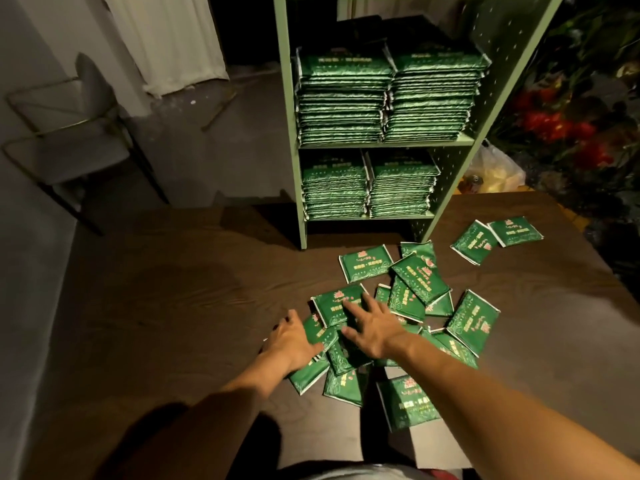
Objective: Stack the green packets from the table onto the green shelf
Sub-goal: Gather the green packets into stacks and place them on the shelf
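The packet (pixel 341 304) I'm after lies flat on top of the loose heap (pixel 408 306) on the table (pixel 173 289), directly under the fingertips of my right hand (pixel 372 329). Its long axis runs left-to-right with a slight tilt, the far-right corner angled away from me, printed face up. My right fingers (pixel 349 308) are spread and straight, resting on that packet's near half, not curled round anything. My left hand (pixel 294 344) sits just to the left and nearer me, palm down on a lower packet (pixel 320 336) that pokes out beyond its thumb side; those fingers look flat and relaxed too, though their tips are partly hidden from me.

The right hand is the nearer one to the top packet, so I judge it the natural one to gather it, sliding it toward the left hand to square up a bundle.

Beyond the fingers, past the heap, the green shelf (pixel 429 216) stands on the table's far side, two tiers already holding paired stacks. Two stray packets (pixel 495 239) lie well off to the right.
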The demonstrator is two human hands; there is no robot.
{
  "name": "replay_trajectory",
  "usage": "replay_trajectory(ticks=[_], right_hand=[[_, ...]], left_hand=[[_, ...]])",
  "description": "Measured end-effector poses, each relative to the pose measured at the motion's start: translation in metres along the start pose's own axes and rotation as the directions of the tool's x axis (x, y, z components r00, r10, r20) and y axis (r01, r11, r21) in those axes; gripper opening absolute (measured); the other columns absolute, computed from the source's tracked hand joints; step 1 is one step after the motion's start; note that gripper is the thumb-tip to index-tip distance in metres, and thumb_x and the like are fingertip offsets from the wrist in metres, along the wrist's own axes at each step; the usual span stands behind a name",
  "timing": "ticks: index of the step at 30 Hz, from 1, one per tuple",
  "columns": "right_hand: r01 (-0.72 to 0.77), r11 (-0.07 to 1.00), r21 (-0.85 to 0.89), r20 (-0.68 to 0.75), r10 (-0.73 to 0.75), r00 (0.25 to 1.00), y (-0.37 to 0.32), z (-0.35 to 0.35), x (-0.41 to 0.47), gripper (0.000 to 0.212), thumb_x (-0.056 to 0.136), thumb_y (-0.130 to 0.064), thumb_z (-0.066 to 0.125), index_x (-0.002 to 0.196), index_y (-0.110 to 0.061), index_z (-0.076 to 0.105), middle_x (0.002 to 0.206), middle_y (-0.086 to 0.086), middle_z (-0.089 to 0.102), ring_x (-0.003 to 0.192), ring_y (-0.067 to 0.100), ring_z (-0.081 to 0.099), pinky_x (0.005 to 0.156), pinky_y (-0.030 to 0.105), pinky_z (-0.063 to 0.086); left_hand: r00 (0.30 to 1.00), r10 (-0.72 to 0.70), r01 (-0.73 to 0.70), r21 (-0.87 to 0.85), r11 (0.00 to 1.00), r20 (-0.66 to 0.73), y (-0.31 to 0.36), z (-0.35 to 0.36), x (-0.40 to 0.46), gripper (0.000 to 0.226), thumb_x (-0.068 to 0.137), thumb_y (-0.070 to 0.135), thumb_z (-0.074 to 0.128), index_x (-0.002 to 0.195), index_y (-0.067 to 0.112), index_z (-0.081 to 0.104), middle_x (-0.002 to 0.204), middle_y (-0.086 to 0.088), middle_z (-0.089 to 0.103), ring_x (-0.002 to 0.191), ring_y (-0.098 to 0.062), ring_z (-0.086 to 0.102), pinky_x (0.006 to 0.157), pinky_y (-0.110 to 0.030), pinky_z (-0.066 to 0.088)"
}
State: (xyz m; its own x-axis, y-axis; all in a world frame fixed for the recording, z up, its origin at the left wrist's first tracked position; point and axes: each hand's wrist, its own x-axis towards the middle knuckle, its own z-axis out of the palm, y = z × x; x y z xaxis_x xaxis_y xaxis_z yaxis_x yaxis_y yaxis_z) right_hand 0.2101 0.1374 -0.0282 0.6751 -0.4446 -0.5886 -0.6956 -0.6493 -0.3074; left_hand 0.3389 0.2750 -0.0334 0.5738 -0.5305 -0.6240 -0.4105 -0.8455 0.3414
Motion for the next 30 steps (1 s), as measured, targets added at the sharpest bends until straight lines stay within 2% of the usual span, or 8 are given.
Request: replay_trajectory(ticks=[5,9,14,17,21,24,27,30], right_hand=[[0.028,0.984,0.178,-0.15,-0.001,0.989,0.001,0.012,-0.007,0.047,0.102,-0.047,0.047,0.146,-0.032,0.042,0.158,0.008,0.026,0.142,0.033,0.033,0.122,0.046,0.027],[0.023,0.926,0.376,-0.22,0.065,0.973,0.003,0.01,-0.006,0.029,0.093,-0.041,0.065,0.114,-0.02,0.065,0.132,0.0,0.043,0.119,0.023,0.053,0.107,0.034,0.048],[-0.004,0.926,0.378,-0.268,0.113,0.957,-0.003,0.01,-0.006,0.043,0.081,-0.038,0.077,0.115,-0.019,0.06,0.121,-0.006,0.048,0.109,0.016,0.054,0.106,0.034,0.05],[-0.029,0.915,0.403,-0.288,0.157,0.945,-0.007,0.006,-0.003,0.073,0.075,-0.031,0.086,0.133,-0.022,0.043,0.131,0.001,0.046,0.116,0.023,0.055,0.107,0.04,0.049],[-0.025,0.928,0.372,-0.252,0.127,0.959,-0.012,-0.002,-0.001,0.094,0.073,-0.025,0.088,0.147,-0.026,0.031,0.112,0.002,0.051,0.1,0.018,0.056,0.099,0.031,0.051],[-0.013,0.907,0.421,-0.252,0.131,0.959,-0.017,-0.005,0.0,0.09,0.078,-0.026,0.084,0.15,-0.029,0.03,0.116,0.003,0.053,0.104,0.023,0.059,0.099,0.04,0.053],[-0.03,0.705,0.709,-0.155,0.197,0.968,-0.024,-0.015,-0.001,0.083,0.085,-0.025,0.077,0.153,-0.023,0.03,0.139,0.012,0.054,0.116,0.028,0.06,0.098,0.038,0.052],[-0.103,0.53,0.841,-0.023,0.227,0.974,-0.027,-0.024,-0.003,0.062,0.086,-0.022,0.076,0.14,-0.012,0.047,0.123,0.008,0.065,0.1,0.02,0.066,0.086,0.032,0.057]], left_hand=[[0.995,-0.099,0.092,-0.235,0.968,-0.015,-0.008,0.005,0.017,0.1,0.084,0.028,0.081,0.158,0.012,0.017,0.154,-0.016,0.041,0.137,-0.033,0.047,0.112,-0.043,0.043],[0.992,-0.116,0.098,-0.311,0.945,-0.039,-0.013,0.002,0.026,0.063,0.081,0.02,0.082,0.133,0.015,0.049,0.13,-0.01,0.059,0.115,-0.026,0.06,0.096,-0.035,0.052],[0.996,-0.019,0.002,-0.178,0.984,-0.09,-0.019,0.005,0.026,0.047,0.077,0.025,0.086,0.108,0.022,0.051,0.116,0.001,0.046,0.105,-0.015,0.046,0.087,-0.024,0.039],[0.994,0.028,-0.044,-0.165,0.985,-0.102,-0.021,0.004,0.027,0.043,0.078,0.027,0.086,0.1,0.027,0.049,0.112,0.004,0.046,0.106,-0.014,0.048,0.087,-0.025,0.04],[0.99,0.014,-0.059,-0.326,0.944,-0.138,-0.019,0.003,0.03,0.03,0.086,0.016,0.076,0.094,0.028,0.049,0.096,0.006,0.057,0.08,-0.015,0.056,0.065,-0.028,0.043],[0.992,-0.052,-0.039,-0.663,0.748,-0.116,-0.018,-0.001,0.033,0.034,0.087,0.0,0.069,0.107,0.024,0.058,0.094,-0.006,0.071,0.075,-0.024,0.066,0.068,-0.037,0.055],[0.997,-0.069,0.007,-0.85,0.527,-0.034,-0.016,-0.007,0.031,0.035,0.091,-0.011,0.06,0.116,0.012,0.064,0.097,-0.007,0.073,0.092,-0.029,0.071,0.089,-0.048,0.057],[0.991,0.019,0.124,-0.961,0.246,0.132,-0.015,-0.017,0.026,0.018,0.098,0.008,0.057,0.115,0.006,0.065,0.11,-0.014,0.071,0.099,-0.028,0.067,0.102,-0.047,0.049]])
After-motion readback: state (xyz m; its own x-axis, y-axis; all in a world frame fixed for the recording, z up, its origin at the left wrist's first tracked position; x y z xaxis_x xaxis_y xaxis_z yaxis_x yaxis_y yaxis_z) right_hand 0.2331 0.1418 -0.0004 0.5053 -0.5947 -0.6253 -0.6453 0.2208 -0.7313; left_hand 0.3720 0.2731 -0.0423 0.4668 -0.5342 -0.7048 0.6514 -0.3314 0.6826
